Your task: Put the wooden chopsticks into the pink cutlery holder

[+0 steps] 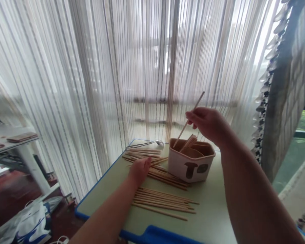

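My right hand (205,123) pinches a single wooden chopstick (195,107) above a white tub (176,166) with a brown inside and a dark T-shaped mark. The chopstick slants, its lower end inside the tub's left part. A small bunch of pale sticks (189,142) leans within the tub. To the left, my left hand (139,170) is closed at a spread of chopsticks (165,178) beside the tub; some poke out past its fingers, which are partly hidden. Nearer to me lies a row of chopsticks (165,200), roughly side by side.
Metal cutlery (159,143) lies at the back left of the pale, blue-edged table (106,193). Sheer striped curtains (104,84) hang right behind it. At far left stand a white table (30,145) and, on the floor, plastic bags (32,220).
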The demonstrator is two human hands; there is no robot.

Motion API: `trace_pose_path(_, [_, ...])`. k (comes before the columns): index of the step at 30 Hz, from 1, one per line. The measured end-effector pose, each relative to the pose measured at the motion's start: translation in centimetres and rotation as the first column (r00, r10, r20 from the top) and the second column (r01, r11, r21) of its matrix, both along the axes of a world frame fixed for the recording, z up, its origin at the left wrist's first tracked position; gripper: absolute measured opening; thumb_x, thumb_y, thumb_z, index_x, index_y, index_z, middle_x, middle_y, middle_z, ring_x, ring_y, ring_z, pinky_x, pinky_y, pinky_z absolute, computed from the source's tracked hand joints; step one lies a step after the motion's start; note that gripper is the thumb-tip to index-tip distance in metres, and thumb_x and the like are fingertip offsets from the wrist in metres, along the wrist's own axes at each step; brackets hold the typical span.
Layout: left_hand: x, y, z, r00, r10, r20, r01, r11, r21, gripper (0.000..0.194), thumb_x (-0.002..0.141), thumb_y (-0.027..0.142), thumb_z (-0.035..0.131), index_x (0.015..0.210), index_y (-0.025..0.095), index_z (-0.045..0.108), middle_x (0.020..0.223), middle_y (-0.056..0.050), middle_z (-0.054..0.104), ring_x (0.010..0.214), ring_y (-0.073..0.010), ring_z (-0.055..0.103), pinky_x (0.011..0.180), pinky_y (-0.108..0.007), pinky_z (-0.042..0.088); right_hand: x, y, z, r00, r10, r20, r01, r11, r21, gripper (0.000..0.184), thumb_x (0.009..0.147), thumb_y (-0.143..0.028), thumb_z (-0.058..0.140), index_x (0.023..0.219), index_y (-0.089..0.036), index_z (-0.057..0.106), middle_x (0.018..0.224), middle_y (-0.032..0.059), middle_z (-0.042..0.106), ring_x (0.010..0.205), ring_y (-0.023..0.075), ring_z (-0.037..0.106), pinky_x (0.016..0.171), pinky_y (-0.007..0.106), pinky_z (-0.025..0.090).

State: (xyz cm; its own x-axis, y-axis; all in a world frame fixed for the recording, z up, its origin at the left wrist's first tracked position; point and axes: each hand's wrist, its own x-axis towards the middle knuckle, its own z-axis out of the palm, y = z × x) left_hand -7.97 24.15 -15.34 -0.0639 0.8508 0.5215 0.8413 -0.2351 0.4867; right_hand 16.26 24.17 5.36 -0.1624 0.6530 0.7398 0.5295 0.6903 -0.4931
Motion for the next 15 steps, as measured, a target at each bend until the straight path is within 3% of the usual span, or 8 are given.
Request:
trace_pose_path(3, [-0.1,0.1,-0.1,1.000,-0.007,0.020,0.006,1.000,0.003,0.054,0.090,0.046,0.022,0.060,0.020,0.058,0.057,-0.004,0.060,0.059,-0.0158,0.056,0.059,-0.026,0.034,1.6,2.3,-0.5,0.976,-0.218,0.018,0.215,0.970,0.113,0.036,0.082,-0.045,0.047,0.068,-0.015,0.062,0.059,0.0033,0.059,0.054,0.0116,0.051,0.052,0.025,0.036])
trace_pose_path(5, [-0.2,0.1,-0.2,0.999,-0.012,0.032,0.011,1.000,0.010,0.053,0.090,0.045,0.022,0.060,0.021,0.058,0.056,-0.003,0.059,0.059,-0.0158,0.055,0.059,-0.026,0.034,2.1,3.8,-1.7,0.952,-0.287,0.108,0.275,0.954,0.117,0.035,0.083,-0.044,0.046,0.070,-0.015,0.063,0.063,0.0042,0.061,0.057,0.0125,0.052,0.054,0.025,0.035])
trace_pose_path(10, [-0.4,0.3,-0.4,1.000,0.003,0.030,-0.004,1.000,0.012,0.050,0.090,0.044,0.025,0.059,0.021,0.058,0.054,-0.001,0.057,0.056,-0.0150,0.054,0.056,-0.025,0.034,2.2,6.2,-3.5,0.882,-0.222,0.416,0.291,0.951,-0.108,0.032,0.080,-0.042,0.049,0.072,-0.017,0.067,0.067,0.0062,0.063,0.059,0.0138,0.053,0.053,0.025,0.034])
trace_pose_path(15, [-0.7,0.5,-0.5,0.999,0.020,0.037,-0.021,1.000,0.020,0.050,0.089,0.045,0.026,0.059,0.020,0.058,0.054,-0.001,0.057,0.057,-0.0150,0.055,0.056,-0.025,0.036,2.3,6.4,-3.3,0.889,-0.207,0.409,0.298,0.939,-0.173,0.028,0.077,-0.041,0.053,0.081,-0.017,0.069,0.080,0.0090,0.066,0.067,0.0164,0.056,0.057,0.026,0.038])
